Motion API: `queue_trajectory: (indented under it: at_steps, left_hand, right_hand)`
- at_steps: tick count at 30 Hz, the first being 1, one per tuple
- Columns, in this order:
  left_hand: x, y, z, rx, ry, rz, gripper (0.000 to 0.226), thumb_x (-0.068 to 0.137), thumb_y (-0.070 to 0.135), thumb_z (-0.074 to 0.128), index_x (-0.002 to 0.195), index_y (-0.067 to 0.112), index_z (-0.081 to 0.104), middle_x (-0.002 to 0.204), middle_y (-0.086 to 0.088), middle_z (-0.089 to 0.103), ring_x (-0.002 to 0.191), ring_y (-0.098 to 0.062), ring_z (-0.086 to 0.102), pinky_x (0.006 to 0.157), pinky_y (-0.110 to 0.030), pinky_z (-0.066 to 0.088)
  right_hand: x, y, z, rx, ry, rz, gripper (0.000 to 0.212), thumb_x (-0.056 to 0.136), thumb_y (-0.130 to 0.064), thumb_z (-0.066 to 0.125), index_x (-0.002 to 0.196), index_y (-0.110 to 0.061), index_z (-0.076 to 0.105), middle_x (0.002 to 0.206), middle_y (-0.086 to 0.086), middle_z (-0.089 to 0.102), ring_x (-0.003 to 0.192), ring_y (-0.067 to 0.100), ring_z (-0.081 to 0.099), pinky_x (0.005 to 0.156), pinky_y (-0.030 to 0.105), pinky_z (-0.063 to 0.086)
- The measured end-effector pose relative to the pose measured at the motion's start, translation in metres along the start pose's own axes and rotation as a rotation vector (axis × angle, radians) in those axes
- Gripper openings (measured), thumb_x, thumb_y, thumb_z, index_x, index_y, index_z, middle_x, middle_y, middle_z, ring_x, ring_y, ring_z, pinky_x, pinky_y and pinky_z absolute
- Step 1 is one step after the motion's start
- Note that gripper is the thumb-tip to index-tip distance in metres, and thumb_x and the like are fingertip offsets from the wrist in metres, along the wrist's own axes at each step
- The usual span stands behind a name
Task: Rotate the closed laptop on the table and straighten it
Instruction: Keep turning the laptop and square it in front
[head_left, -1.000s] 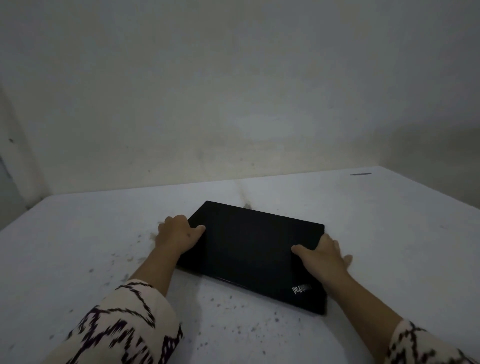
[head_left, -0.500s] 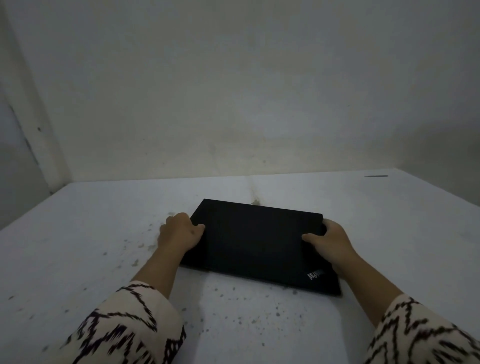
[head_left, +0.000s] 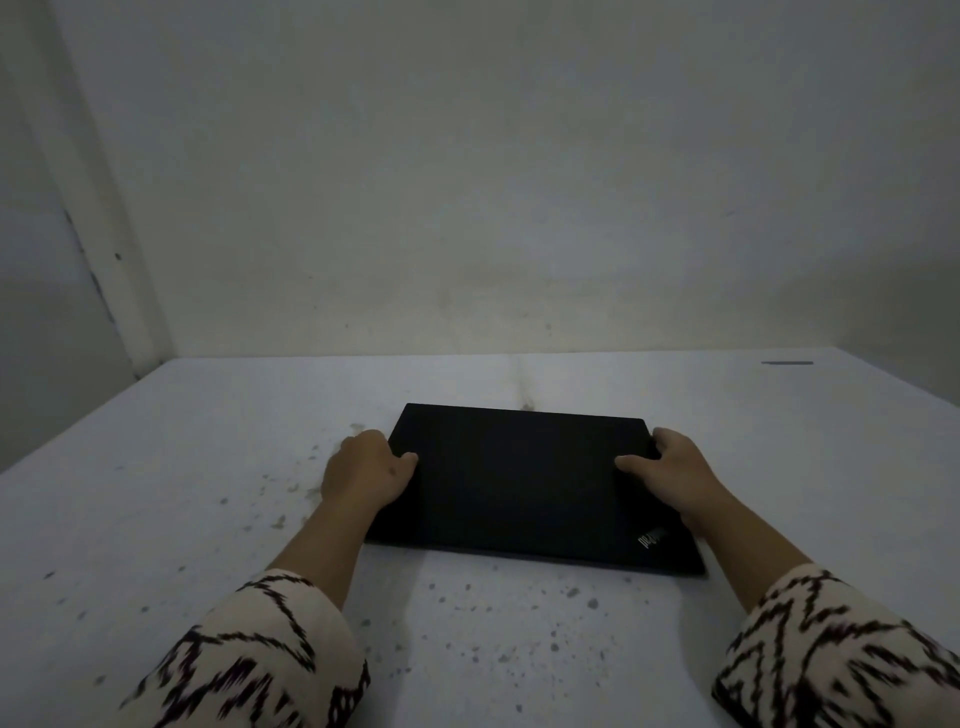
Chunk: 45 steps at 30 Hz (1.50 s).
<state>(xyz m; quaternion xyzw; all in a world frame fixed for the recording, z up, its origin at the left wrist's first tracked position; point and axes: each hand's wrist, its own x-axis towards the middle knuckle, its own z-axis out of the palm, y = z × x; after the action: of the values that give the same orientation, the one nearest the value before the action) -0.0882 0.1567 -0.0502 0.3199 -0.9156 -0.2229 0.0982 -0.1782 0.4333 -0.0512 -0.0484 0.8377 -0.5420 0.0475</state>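
Note:
A closed black laptop (head_left: 524, 483) lies flat on the white table (head_left: 156, 519), its long edges nearly parallel to the table's far edge, with a small logo at its near right corner. My left hand (head_left: 366, 470) grips the laptop's left edge, thumb on the lid. My right hand (head_left: 670, 465) grips the right edge near the far corner, thumb also on the lid. Both forearms wear cream sleeves with a black pattern.
The table is speckled with dark spots, most of them near me and to the left of the laptop. A pale wall (head_left: 467, 182) rises just behind the table. A short dark mark (head_left: 787, 362) lies at the table's far right.
The laptop has turned counterclockwise, from clearly slanted to nearly square with the table's far edge. Both hands stayed on its sides; the right hand moved toward the far right corner.

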Motion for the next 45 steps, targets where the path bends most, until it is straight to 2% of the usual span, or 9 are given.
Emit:
queue_trajectory:
  at_steps: [5,8,12,16,21,27,37,41,45]
  left_hand:
    - [0.005,0.006,0.001,0.04,-0.029,0.031,0.042,0.093,0.038,0.05,0.112,0.001,0.057,0.12,-0.019,0.057,0.106,-0.033,0.058,0.083,-0.037,0.048]
    - [0.009,0.0,0.003,0.04,-0.073,0.116,0.05,0.093,0.043,0.047,0.122,0.002,0.052,0.128,-0.02,0.051,0.114,-0.033,0.053,0.092,-0.039,0.046]
    - [0.007,-0.018,0.0,-0.076,-0.144,0.247,0.051,0.091,0.043,0.052,0.128,0.007,0.048,0.127,-0.015,0.051,0.103,-0.021,0.047,0.087,-0.031,0.041]
    - [-0.005,-0.038,-0.002,-0.201,-0.235,0.334,0.078,0.085,0.049,0.059,0.148,0.013,0.03,0.151,-0.01,0.038,0.136,-0.024,0.04,0.113,-0.039,0.035]
    - [-0.027,-0.043,-0.014,-0.101,-0.385,0.364,0.152,0.024,0.097,0.049,0.153,0.027,0.011,0.163,0.003,0.006,0.149,-0.02,0.011,0.121,-0.04,0.018]
    - [-0.038,-0.039,-0.015,-0.051,-0.419,0.36,0.161,0.01,0.097,0.048,0.153,0.032,0.008,0.163,0.003,-0.007,0.151,-0.021,0.003,0.12,-0.04,0.019]
    - [-0.056,-0.03,-0.004,0.011,-0.38,0.346,0.126,0.059,0.071,0.066,0.154,0.025,-0.004,0.161,-0.002,-0.019,0.151,-0.022,-0.007,0.122,-0.038,0.013]
    - [-0.062,-0.026,-0.001,0.046,-0.376,0.331,0.127,0.058,0.075,0.06,0.153,0.023,-0.007,0.16,-0.002,-0.023,0.151,-0.023,-0.007,0.122,-0.038,0.013]
    - [-0.066,-0.025,0.005,0.045,-0.344,0.332,0.117,0.07,0.066,0.063,0.153,0.023,-0.007,0.16,-0.003,-0.023,0.151,-0.023,-0.009,0.122,-0.037,0.011]
  right_hand:
    - [-0.016,0.004,-0.001,-0.067,0.007,0.001,0.02,0.087,-0.014,0.062,0.1,-0.011,0.048,0.11,0.011,0.061,0.075,0.015,0.056,0.055,0.022,0.04]
    - [-0.043,0.003,-0.008,-0.088,-0.104,-0.08,0.06,0.088,-0.02,0.064,0.14,-0.017,0.033,0.129,-0.006,0.047,0.102,0.012,0.047,0.084,0.021,0.043]
    - [-0.065,0.015,-0.019,-0.114,-0.294,-0.154,0.097,0.08,-0.031,0.072,0.149,-0.029,0.004,0.131,-0.019,0.03,0.118,0.001,0.034,0.083,-0.002,0.04]
    - [-0.064,0.029,-0.021,-0.279,-0.359,-0.193,0.142,0.049,-0.064,0.08,0.151,-0.031,-0.013,0.16,-0.014,0.004,0.147,0.008,0.014,0.121,0.034,0.023]
    - [-0.063,0.029,-0.018,-0.309,-0.287,-0.252,0.148,0.039,-0.066,0.081,0.152,-0.029,-0.006,0.158,-0.009,0.02,0.141,0.011,0.029,0.116,0.033,0.033]
    - [-0.059,0.03,-0.019,-0.349,-0.245,-0.281,0.144,0.042,-0.059,0.084,0.154,-0.022,0.001,0.16,-0.005,0.018,0.144,0.014,0.025,0.118,0.034,0.029]
    - [-0.041,0.031,-0.034,-0.373,-0.265,-0.306,0.128,0.042,-0.051,0.089,0.149,-0.024,0.024,0.142,-0.008,0.046,0.127,0.011,0.047,0.097,0.016,0.044]
    - [-0.036,0.033,-0.039,-0.413,-0.267,-0.288,0.142,0.031,-0.07,0.081,0.151,-0.024,0.021,0.151,-0.004,0.039,0.134,0.013,0.043,0.111,0.032,0.04]
    - [-0.035,0.031,-0.042,-0.411,-0.272,-0.255,0.132,0.045,-0.046,0.089,0.152,-0.017,0.017,0.158,0.0,0.025,0.143,0.016,0.029,0.112,0.023,0.026]
